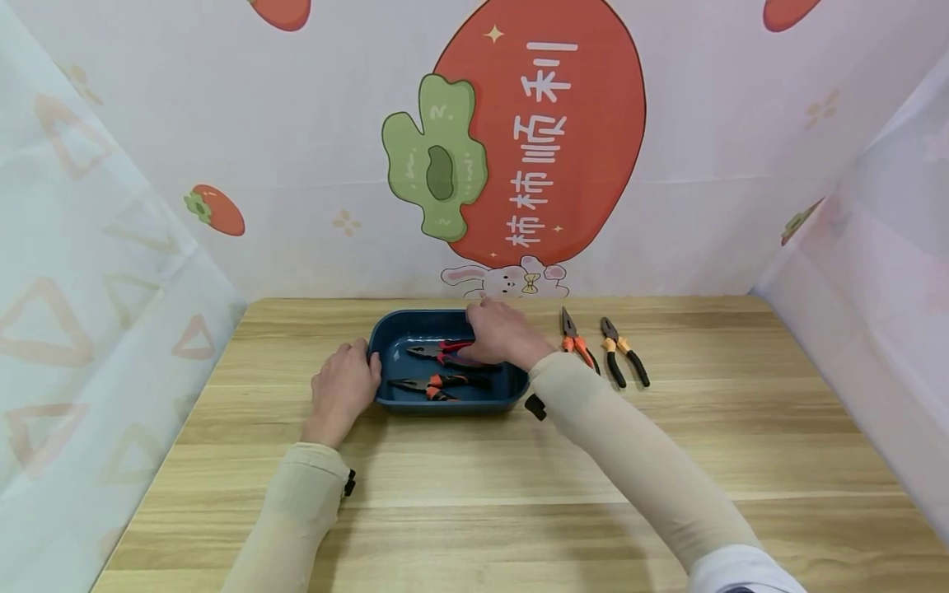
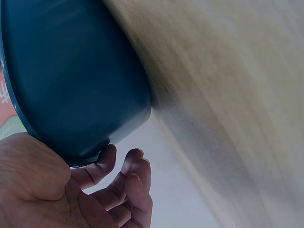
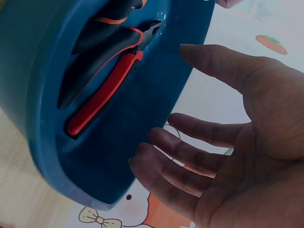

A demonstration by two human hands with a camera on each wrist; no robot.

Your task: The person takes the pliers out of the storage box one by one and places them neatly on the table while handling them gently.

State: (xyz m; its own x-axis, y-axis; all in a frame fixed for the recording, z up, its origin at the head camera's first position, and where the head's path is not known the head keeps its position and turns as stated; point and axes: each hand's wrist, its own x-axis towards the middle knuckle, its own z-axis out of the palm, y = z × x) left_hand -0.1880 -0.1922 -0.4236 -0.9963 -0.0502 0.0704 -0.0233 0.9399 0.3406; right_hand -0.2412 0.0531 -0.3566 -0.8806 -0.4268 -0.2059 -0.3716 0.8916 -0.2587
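A dark blue rectangular basin (image 1: 448, 408) sits on the wooden table. Inside it lie pliers with red and black handles (image 1: 450, 357) and, nearer the person, pliers with orange and black handles (image 1: 436, 382). My left hand (image 1: 347, 380) grips the basin's left end, its thumb at the rim; the left wrist view shows curled fingers (image 2: 108, 164) under that edge. Over the far right side reaches my right hand (image 1: 498, 331), partly hiding the red-handled pliers in the head view. In the right wrist view its thumb and fingers (image 3: 190, 159) are spread apart by the far rim, holding no pliers.
Right of the basin, needle-nose pliers with orange handles (image 1: 569, 328) and pliers with yellow and black handles (image 1: 624, 354) lie on the table (image 1: 474, 494). A printed cloth backdrop (image 1: 326, 123) hangs behind, with cloth walls on both sides.
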